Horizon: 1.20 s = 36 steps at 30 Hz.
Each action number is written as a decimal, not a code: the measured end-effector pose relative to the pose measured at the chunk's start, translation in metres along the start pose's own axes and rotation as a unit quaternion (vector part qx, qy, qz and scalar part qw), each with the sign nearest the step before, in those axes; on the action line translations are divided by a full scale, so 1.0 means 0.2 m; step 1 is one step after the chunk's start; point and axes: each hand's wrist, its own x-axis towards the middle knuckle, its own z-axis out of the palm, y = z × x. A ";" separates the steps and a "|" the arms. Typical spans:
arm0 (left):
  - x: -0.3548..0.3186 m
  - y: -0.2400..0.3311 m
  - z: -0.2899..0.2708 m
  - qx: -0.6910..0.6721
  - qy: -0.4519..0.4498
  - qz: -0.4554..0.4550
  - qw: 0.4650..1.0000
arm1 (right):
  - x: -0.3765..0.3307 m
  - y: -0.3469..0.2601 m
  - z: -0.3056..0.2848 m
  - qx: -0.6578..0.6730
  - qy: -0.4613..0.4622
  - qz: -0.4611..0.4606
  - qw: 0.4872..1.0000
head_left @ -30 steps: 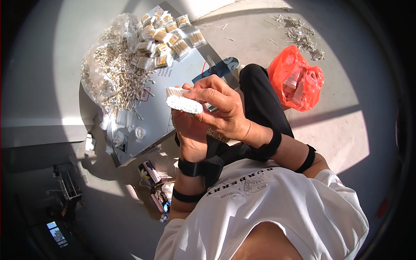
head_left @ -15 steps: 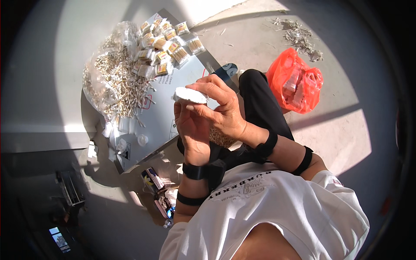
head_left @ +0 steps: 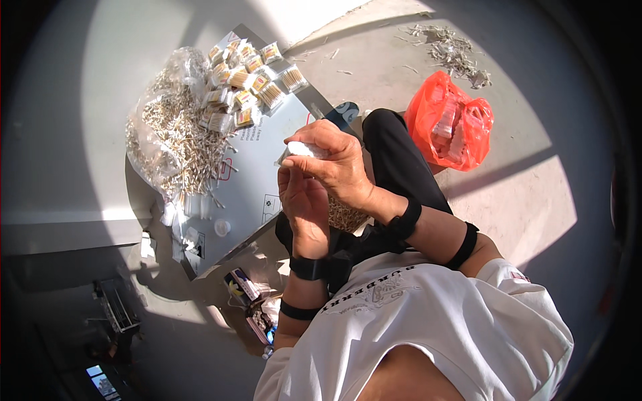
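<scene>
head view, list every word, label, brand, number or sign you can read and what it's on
White shirt: dark lettering by a grey emblem, legible but not copied.
Grey tabletop: dark print, not copied; red outlines; a boxed black symbol.
Small packets: yellow labels, too small to read.
Dark blue item: pale marks, unreadable.
Held bundle: none visible.

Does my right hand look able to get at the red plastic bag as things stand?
Probably not just now: the right hand is pinching a white bundle, and the black-trousered leg lies between it and the red plastic bag. The bag's top looks open, though.
</scene>
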 end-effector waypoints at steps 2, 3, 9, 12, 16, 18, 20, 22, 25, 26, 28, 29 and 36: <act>0.01 0.00 -0.02 -0.036 -0.005 -0.018 0.999 | 0.00 -0.01 0.00 -0.005 -0.012 -0.020 1.000; 0.02 0.00 -0.04 -0.036 -0.004 -0.017 0.999 | -0.01 -0.01 0.01 -0.004 -0.013 -0.020 1.000; 0.03 0.04 -0.02 -0.087 -0.010 -0.066 0.994 | -0.02 -0.03 0.02 0.023 -0.024 -0.020 0.999; 0.03 0.06 -0.01 -0.098 -0.016 -0.069 0.993 | -0.03 -0.04 0.01 -0.004 -0.038 -0.042 0.998; 0.06 0.06 -0.05 -0.112 -0.009 -0.070 0.991 | -0.04 -0.04 0.02 -0.033 -0.039 -0.062 0.997; 0.06 0.05 -0.05 -0.125 -0.013 -0.073 0.989 | -0.04 -0.03 0.01 -0.046 -0.039 -0.082 0.995; 0.05 0.05 -0.03 -0.135 -0.023 -0.074 0.988 | -0.04 -0.03 0.01 -0.060 -0.042 -0.086 0.994; 0.06 0.04 -0.05 -0.137 -0.024 -0.082 0.987 | -0.04 -0.04 0.00 -0.053 -0.042 -0.082 0.994; 0.06 0.03 -0.08 -0.142 -0.035 -0.078 0.986 | -0.03 -0.04 0.00 -0.048 -0.045 -0.086 0.994; 0.07 0.02 -0.08 -0.145 -0.043 -0.068 0.986 | -0.03 -0.03 0.00 -0.053 -0.047 -0.092 0.993; 0.06 0.03 -0.07 -0.122 -0.048 -0.056 0.990 | -0.03 -0.03 0.00 -0.056 -0.047 -0.100 0.992; 0.05 0.03 -0.05 -0.100 -0.054 -0.044 0.993 | -0.03 -0.03 0.00 -0.060 -0.048 -0.108 0.991; 0.02 0.04 0.03 -0.064 -0.064 -0.018 0.996 | -0.01 -0.08 0.01 -0.122 -0.025 -0.136 0.983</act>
